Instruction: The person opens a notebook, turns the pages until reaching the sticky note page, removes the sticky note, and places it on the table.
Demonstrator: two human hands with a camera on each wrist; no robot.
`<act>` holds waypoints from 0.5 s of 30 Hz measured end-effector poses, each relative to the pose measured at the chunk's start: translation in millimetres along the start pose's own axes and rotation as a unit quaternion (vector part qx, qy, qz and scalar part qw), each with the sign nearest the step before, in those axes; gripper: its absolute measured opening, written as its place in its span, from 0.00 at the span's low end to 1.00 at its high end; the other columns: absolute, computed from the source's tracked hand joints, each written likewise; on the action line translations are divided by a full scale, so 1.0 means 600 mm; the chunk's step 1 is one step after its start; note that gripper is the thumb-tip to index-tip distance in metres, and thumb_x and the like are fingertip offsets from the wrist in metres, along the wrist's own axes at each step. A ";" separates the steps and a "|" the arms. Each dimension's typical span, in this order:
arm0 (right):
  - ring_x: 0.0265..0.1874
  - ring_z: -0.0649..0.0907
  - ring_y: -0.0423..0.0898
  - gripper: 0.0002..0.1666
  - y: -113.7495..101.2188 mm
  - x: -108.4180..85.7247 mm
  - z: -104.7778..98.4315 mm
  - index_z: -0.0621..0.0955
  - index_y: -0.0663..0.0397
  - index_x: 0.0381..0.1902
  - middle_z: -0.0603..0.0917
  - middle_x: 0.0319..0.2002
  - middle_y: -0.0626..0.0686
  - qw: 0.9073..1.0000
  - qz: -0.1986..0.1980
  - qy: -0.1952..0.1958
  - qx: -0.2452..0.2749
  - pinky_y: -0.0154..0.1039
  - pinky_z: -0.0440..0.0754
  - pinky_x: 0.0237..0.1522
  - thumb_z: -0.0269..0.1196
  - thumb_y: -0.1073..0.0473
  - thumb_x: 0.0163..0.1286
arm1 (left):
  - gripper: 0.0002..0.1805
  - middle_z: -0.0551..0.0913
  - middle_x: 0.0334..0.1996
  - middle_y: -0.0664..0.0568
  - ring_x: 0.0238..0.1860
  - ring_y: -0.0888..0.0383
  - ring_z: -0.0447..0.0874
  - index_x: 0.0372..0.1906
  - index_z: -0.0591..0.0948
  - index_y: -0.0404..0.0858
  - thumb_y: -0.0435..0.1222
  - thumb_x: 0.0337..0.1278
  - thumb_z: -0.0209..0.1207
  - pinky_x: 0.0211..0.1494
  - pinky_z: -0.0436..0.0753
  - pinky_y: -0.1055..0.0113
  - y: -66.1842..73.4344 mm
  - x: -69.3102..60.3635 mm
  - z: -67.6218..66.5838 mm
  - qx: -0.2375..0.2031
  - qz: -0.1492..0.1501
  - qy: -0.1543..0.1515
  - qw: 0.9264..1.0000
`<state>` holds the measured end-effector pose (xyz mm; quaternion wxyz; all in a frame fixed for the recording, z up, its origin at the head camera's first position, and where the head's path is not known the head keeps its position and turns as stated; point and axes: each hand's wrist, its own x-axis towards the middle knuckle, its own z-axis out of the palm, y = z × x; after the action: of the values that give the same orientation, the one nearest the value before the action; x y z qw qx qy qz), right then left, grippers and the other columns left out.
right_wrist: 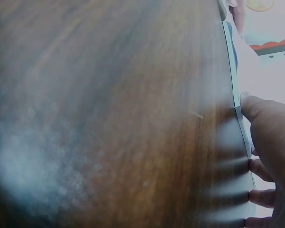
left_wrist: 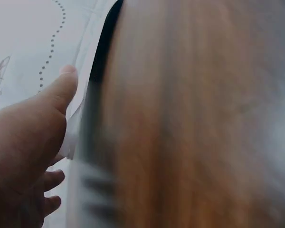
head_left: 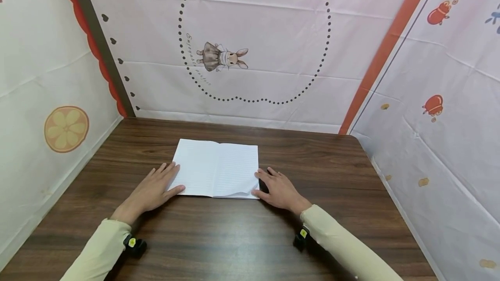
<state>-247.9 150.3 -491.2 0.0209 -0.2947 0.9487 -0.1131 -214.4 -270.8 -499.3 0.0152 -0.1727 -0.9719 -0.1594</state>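
An open notebook (head_left: 195, 164) with lined white pages lies on the wooden table. My left hand (head_left: 153, 187) rests on its left edge, fingers spread and thumb on the lower left part of the page. On the other side, my right hand (head_left: 282, 191) touches the right edge near the lower corner, its thumb and fingertips apart. Beside that thumb, the page corner (head_left: 244, 187) bends up from the sheets below. The left wrist view shows the left thumb (left_wrist: 61, 90) at the notebook's edge; the right thumb (right_wrist: 256, 109) touches the edge in the right wrist view.
The dark wooden table (head_left: 234, 237) is bordered by printed white cloth: a back panel (head_left: 273, 51) with a rabbit drawing, plus a left panel (head_left: 35, 77) and a right panel (head_left: 449, 142). A black wrist camera (head_left: 134, 246) sits at the left cuff, another wrist camera (head_left: 300, 238) at the right.
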 end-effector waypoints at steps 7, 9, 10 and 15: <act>0.77 0.64 0.59 0.42 0.003 0.003 0.002 0.70 0.47 0.76 0.68 0.77 0.51 1.000 0.000 -0.002 0.000 0.65 0.66 0.71 0.54 0.30 0.75 | 0.45 0.57 0.79 0.38 0.80 0.35 0.48 0.80 0.60 0.35 0.62 0.72 0.51 0.79 0.48 0.37 0.032 0.027 -0.016 0.014 0.024 0.043 0.999; 0.77 0.64 0.59 0.42 0.003 0.003 0.003 0.70 0.47 0.76 0.68 0.77 0.51 1.000 0.000 -0.002 0.000 0.65 0.66 0.71 0.54 0.29 0.75 | 0.45 0.57 0.80 0.39 0.81 0.36 0.48 0.80 0.60 0.36 0.61 0.73 0.51 0.80 0.48 0.38 0.048 0.036 -0.020 0.014 0.042 0.048 0.998; 0.77 0.64 0.59 0.42 0.003 0.003 0.003 0.70 0.47 0.76 0.68 0.77 0.51 1.000 0.000 -0.002 0.000 0.65 0.66 0.71 0.54 0.29 0.75 | 0.44 0.57 0.80 0.39 0.81 0.37 0.48 0.80 0.60 0.36 0.61 0.73 0.52 0.80 0.48 0.39 0.057 0.041 -0.021 0.016 0.053 0.050 0.997; 0.77 0.64 0.60 0.42 0.002 0.003 0.001 0.70 0.48 0.76 0.68 0.76 0.52 1.000 -0.003 0.000 0.005 0.65 0.66 0.71 0.54 0.30 0.75 | 0.42 0.58 0.80 0.42 0.81 0.40 0.51 0.80 0.62 0.39 0.60 0.72 0.53 0.81 0.50 0.43 0.105 0.067 -0.019 0.012 0.104 0.055 0.993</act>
<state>-250.0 150.5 -492.0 0.0222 -0.2971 0.9472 -0.1183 -231.2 -205.2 -466.1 0.0867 -0.2632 -0.9483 -0.1545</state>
